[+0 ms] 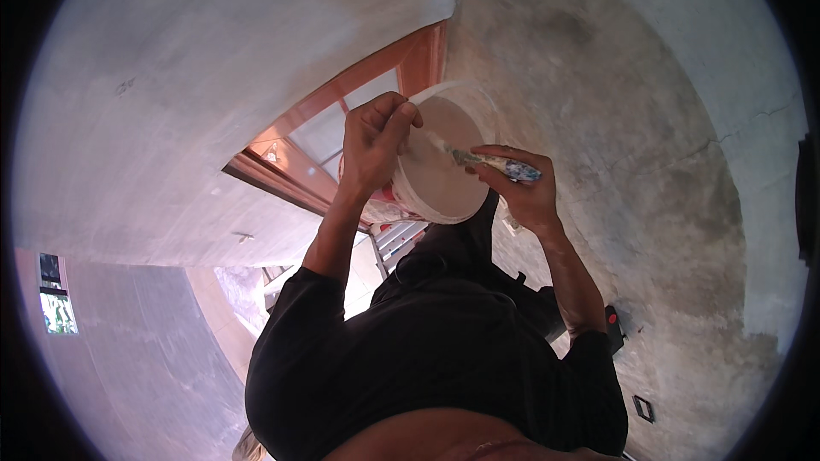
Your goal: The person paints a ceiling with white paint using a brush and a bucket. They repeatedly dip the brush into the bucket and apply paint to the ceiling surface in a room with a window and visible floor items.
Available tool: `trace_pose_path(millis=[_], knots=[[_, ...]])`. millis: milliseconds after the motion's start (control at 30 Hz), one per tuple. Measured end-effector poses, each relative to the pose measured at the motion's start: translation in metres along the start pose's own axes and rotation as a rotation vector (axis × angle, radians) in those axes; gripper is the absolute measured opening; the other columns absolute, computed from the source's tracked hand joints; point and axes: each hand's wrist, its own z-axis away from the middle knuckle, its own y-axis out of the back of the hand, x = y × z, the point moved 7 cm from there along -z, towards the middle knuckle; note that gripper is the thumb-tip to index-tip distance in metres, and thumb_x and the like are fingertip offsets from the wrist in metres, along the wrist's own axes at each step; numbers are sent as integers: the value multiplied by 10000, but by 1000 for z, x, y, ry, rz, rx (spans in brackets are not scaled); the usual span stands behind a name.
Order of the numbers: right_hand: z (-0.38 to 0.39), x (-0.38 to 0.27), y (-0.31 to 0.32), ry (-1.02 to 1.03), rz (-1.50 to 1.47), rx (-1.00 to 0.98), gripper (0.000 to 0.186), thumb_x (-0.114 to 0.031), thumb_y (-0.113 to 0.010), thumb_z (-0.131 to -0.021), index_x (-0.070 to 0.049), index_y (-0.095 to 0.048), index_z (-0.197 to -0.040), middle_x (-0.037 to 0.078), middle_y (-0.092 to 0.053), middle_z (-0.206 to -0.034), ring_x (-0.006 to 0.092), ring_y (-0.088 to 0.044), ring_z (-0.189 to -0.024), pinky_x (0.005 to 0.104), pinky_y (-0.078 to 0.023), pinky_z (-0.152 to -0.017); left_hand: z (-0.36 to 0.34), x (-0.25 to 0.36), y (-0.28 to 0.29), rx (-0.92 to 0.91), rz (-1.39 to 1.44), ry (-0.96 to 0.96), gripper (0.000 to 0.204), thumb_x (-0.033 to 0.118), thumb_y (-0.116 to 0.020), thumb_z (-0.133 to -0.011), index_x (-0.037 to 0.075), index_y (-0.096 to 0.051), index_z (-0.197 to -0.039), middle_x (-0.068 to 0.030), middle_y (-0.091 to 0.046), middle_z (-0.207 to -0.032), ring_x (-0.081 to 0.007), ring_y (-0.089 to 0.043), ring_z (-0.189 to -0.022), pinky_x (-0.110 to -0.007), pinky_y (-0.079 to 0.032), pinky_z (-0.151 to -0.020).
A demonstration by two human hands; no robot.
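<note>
Well, left hand (pixel 373 143) grips a round plastic bucket (pixel 412 200) — right hand (pixel 530 196) pinches a paint-flecked brush (pixel 506 166).

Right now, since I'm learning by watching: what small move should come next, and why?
Probably lower the brush slightly and wipe it against the inner wall of the bucket. The right hand holds it with the bristles over the tilted opening, and the left hand grips the rim, which should steady it. Whether the bristles touch anything inside is unclear.
</note>
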Motion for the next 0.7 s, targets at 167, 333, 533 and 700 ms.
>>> trace_pose_path(millis=[167, 333, 533, 700], knots=[[5, -34, -7, 566, 632, 103, 243, 30, -708, -790, 27, -680, -1032, 151, -708, -958, 171, -695, -833, 283, -554, -698, 3, -4, 7, 28, 17, 20, 250, 163, -532, -926, 15, -607, -739, 39, -475, -556, -31, -420, -509, -210, -321, -495], [24, -60, 2, 568, 642, 150, 224, 31, -722, -769, 43, -684, -990, 160, -709, -957, 164, -691, -820, 275, -551, -708, 5, -4, 19, 87, 46, -11, 245, 150, -526, -928, 16, -606, -740, 41, -469, -556, -31, -415, -506, -210, -315, -486], [8, 1, 6, -95, -143, 60, 182, -4, -689, -837, 64, -672, -1004, 117, -705, -868, 169, -687, -773, 259, -551, -696, 0, -7, 15, 53, -6, -14, 246, 155, -534, -933, 22, -605, -739, 45, -461, -556, -32, -407, -503, -214, -310, -476], [1, 11, -12, -168, -365, -21, 187, 13, -677, -834, 86, -661, -1005, 157, -692, -893, 193, -681, -772, 294, -575, -738, 2, -17, 31, 118, 37, 10, 249, 169, -539, -941, 18, -598, -752, 39, -468, -563, -34, -407, -499, -210, -307, -470]])
